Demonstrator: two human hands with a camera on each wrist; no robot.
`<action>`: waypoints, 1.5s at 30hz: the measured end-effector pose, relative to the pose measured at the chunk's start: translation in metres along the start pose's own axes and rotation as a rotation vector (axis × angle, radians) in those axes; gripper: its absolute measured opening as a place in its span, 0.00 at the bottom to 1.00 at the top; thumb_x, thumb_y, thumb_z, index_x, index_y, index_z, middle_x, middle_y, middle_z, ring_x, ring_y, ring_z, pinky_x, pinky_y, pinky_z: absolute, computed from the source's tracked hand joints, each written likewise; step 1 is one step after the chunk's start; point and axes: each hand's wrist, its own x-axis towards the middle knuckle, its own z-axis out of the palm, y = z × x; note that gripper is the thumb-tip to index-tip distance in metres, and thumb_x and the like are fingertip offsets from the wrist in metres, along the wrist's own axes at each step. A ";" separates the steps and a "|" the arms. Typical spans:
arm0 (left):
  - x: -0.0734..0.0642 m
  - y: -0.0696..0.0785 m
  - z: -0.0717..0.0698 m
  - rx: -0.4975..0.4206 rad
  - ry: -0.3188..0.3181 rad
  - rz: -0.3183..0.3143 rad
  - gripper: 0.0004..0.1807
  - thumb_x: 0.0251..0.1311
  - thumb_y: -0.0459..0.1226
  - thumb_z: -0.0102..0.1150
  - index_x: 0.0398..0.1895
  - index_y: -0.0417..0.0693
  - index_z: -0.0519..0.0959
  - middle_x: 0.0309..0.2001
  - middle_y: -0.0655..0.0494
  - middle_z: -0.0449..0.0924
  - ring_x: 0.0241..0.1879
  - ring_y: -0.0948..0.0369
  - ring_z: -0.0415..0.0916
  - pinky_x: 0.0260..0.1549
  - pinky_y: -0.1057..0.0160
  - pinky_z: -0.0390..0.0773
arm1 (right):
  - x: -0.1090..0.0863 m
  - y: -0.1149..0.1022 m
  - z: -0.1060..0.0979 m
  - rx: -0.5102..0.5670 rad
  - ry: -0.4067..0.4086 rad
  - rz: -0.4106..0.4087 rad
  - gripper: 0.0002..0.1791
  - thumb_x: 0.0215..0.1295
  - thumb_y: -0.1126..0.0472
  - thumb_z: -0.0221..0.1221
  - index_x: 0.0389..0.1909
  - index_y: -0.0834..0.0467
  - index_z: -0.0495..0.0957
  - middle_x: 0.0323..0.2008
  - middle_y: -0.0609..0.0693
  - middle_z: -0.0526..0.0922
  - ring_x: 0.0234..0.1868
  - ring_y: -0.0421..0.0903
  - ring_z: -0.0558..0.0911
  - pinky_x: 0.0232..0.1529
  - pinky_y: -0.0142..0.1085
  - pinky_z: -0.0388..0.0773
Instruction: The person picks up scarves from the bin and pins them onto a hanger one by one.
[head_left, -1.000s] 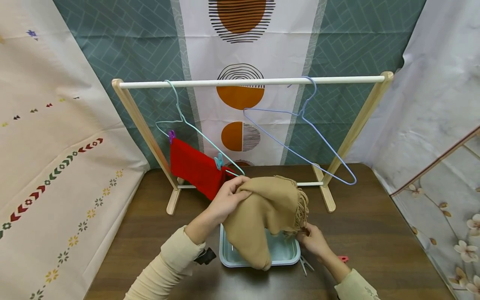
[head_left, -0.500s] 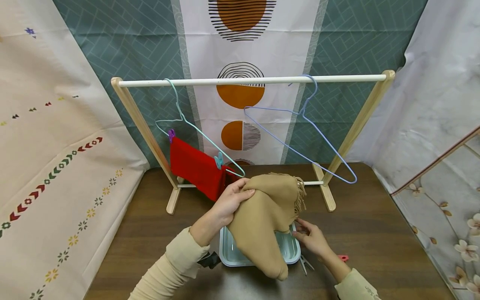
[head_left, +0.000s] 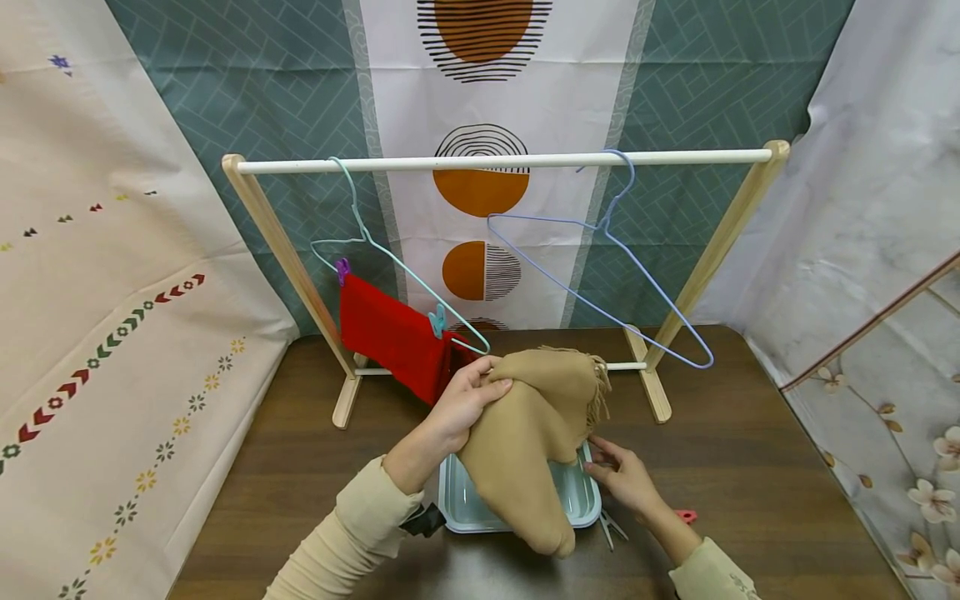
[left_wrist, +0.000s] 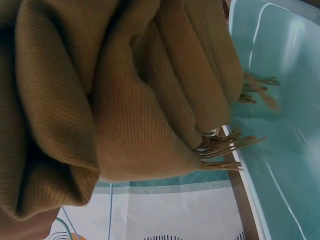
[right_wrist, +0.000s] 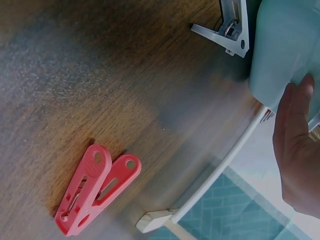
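Note:
My left hand [head_left: 461, 407] pinches a tan fringed scarf [head_left: 517, 450] by its upper left part, thumb in front. The scarf hangs bunched over a pale blue-green tray [head_left: 467, 510], with its lower end past the front rim. Its fringe [left_wrist: 220, 147] dangles near the tray's edge in the left wrist view. At the tray's right side, my right hand [head_left: 626, 479] touches the wall with fairly straight fingers [right_wrist: 296, 112]. It is off the scarf. A grey clothespin [right_wrist: 232, 30] and a red clothespin [right_wrist: 92, 190] lie on the table beside it.
Behind the tray stands a wooden rack with a white rail [head_left: 480, 162]. A mint hanger [head_left: 360, 233] carries a red cloth [head_left: 390, 333] held by purple and blue clothespins. A bare lavender hanger [head_left: 600, 229] hangs to the right.
My right hand has let go of the scarf's fringe and moved down to the tray's side. The left hand shifted slightly right, and the scarf's lower end swung right and forward.

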 end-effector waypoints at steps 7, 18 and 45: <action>0.000 0.000 0.001 0.046 -0.016 -0.043 0.15 0.61 0.27 0.46 0.52 0.36 0.62 0.27 0.60 0.76 0.22 0.67 0.74 0.23 0.71 0.73 | -0.001 0.000 0.001 0.012 0.008 0.034 0.29 0.57 0.71 0.57 0.59 0.74 0.62 0.41 0.64 0.77 0.36 0.50 0.79 0.25 0.39 0.78; 0.008 -0.032 -0.012 0.161 -0.013 -0.049 0.16 0.60 0.25 0.48 0.52 0.36 0.68 0.41 0.52 0.73 0.31 0.63 0.73 0.31 0.67 0.71 | 0.001 0.001 0.001 -0.016 0.012 0.019 0.26 0.56 0.72 0.57 0.58 0.70 0.66 0.38 0.61 0.78 0.33 0.45 0.77 0.25 0.35 0.77; 0.005 -0.069 -0.055 0.310 -0.470 0.022 0.53 0.41 0.31 0.69 0.70 0.44 0.46 0.67 0.45 0.47 0.55 0.53 0.62 0.50 0.59 0.69 | 0.002 0.003 0.001 0.008 0.012 0.021 0.26 0.57 0.72 0.57 0.58 0.70 0.66 0.40 0.62 0.79 0.34 0.47 0.78 0.25 0.35 0.77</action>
